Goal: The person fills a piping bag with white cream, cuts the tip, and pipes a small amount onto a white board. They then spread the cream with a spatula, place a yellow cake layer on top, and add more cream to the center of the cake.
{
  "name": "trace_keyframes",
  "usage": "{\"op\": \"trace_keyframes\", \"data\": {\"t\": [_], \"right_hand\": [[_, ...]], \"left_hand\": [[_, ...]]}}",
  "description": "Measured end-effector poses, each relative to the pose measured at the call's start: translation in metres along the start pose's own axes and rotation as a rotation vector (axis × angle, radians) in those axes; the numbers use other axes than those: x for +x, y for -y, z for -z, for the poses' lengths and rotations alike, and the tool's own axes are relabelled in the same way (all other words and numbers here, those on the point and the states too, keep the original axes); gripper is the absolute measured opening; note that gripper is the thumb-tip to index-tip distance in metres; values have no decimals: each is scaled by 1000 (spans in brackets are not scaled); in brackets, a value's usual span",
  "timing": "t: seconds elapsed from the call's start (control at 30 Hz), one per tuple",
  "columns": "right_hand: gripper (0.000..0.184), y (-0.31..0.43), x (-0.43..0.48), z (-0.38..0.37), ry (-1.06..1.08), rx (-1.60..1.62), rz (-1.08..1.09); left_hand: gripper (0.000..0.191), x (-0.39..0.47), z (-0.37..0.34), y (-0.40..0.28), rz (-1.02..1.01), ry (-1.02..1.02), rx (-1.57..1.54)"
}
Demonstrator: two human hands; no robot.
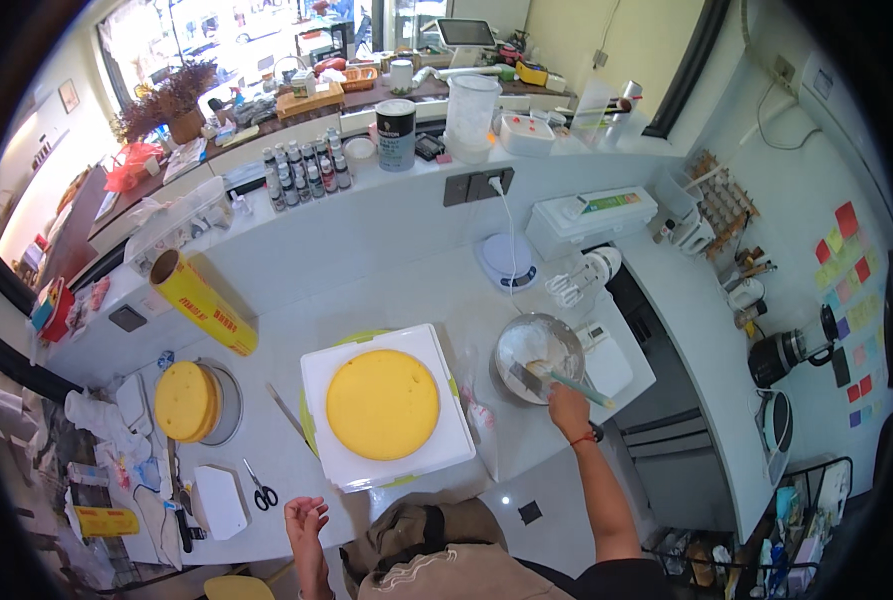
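Observation:
A round yellow sponge cake layer [383, 404] lies on a square white board [446, 352] in front of me, over a green turntable-like base. To its right stands a metal bowl [503, 334] of white cream [534, 341]. My right hand [568, 411] is at the bowl's near rim, closed around the handle of a flat metal spatula [527, 378] whose blade is over the cream. A spatula with a pale green handle [585, 391] also rests in the bowl. My left hand [307, 517] is raised near the table's front edge, fingers loosely curled, holding nothing.
More sponge layers [182, 401] sit by a round metal pan [229, 409] at left. Black-handled scissors [265, 496], a long knife-like tool [289, 416] and a yellow wrap roll [204, 301] lie nearby. Behind the bowl are a kitchen scale [508, 259] and a hand mixer [596, 268].

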State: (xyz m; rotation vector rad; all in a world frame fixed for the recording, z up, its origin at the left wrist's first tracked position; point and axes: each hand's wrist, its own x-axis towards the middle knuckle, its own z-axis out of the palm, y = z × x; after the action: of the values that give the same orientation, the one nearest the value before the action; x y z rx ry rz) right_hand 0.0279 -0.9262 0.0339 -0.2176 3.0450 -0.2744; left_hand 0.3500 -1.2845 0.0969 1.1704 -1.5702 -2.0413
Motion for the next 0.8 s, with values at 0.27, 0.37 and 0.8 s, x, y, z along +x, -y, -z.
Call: {"op": "trace_keyframes", "data": {"t": [0.27, 0.37, 0.8], "right_hand": [[25, -5, 7, -8, -15, 275, -17], [25, 8, 13, -2, 21, 90, -64], [28, -27, 45, -27, 169, 420, -93]], "left_hand": [[18, -11, 5, 12, 70, -38, -47], [18, -10, 4, 15, 60, -39, -42], [17, 0, 30, -2, 95, 3, -142]]}}
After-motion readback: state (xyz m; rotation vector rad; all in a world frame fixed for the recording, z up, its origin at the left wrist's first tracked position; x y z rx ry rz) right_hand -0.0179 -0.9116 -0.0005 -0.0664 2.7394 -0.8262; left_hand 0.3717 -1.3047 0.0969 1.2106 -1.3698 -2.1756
